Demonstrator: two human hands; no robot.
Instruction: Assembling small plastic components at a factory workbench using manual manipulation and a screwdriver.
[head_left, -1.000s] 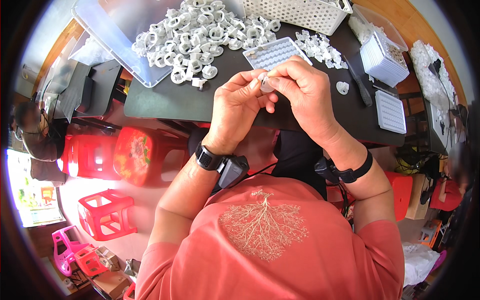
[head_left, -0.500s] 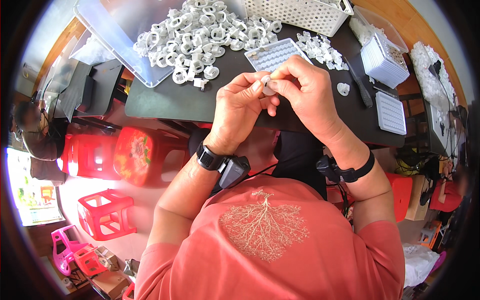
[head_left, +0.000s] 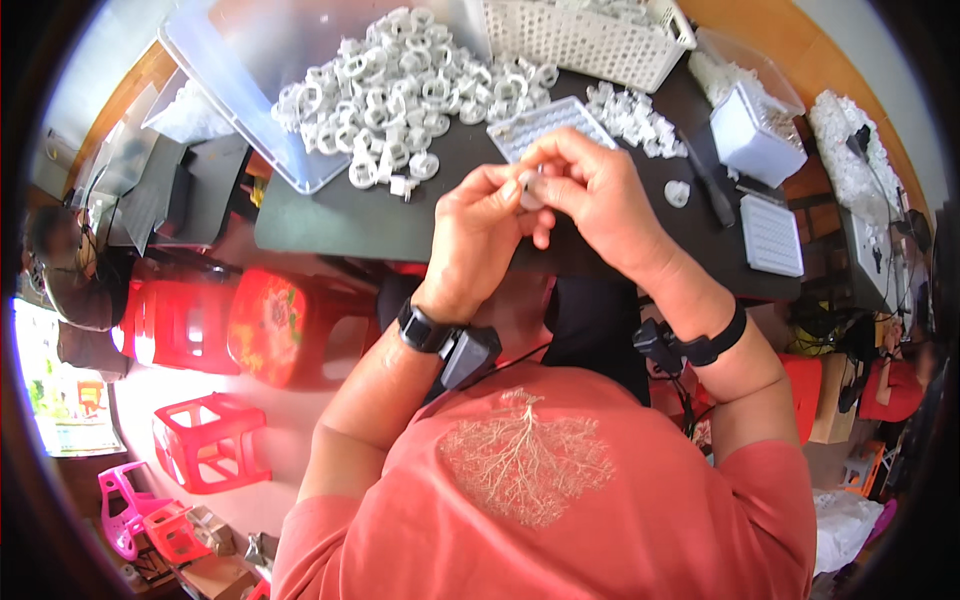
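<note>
Above the table's near edge, my left hand [head_left: 478, 225] and my right hand [head_left: 598, 195] meet over a small round white plastic part [head_left: 531, 192]. Left thumb and fingers pinch it from one side; the right thumb and forefinger press on it from the other. A dark spot shows on the part, too small to make out. Just beyond my fingers lies a pale tray with rows of small pockets [head_left: 510, 135]. Left of it spreads a big heap of white ring-shaped plastic parts [head_left: 400, 90]. Small white pieces [head_left: 635, 120] are piled to its right.
A white perforated basket [head_left: 590, 42] and a clear plastic bin [head_left: 235, 110] stand at the back. To the right are a dark-handled tool [head_left: 715, 190], a single white part [head_left: 677, 192], a pocketed tray [head_left: 771, 235] and a white box [head_left: 755, 135]. Red stools [head_left: 208, 440] stand at left.
The view has shifted slightly, so the table sits a little lower. Both hands still grip the round part; the right fingers have moved slightly around it.
</note>
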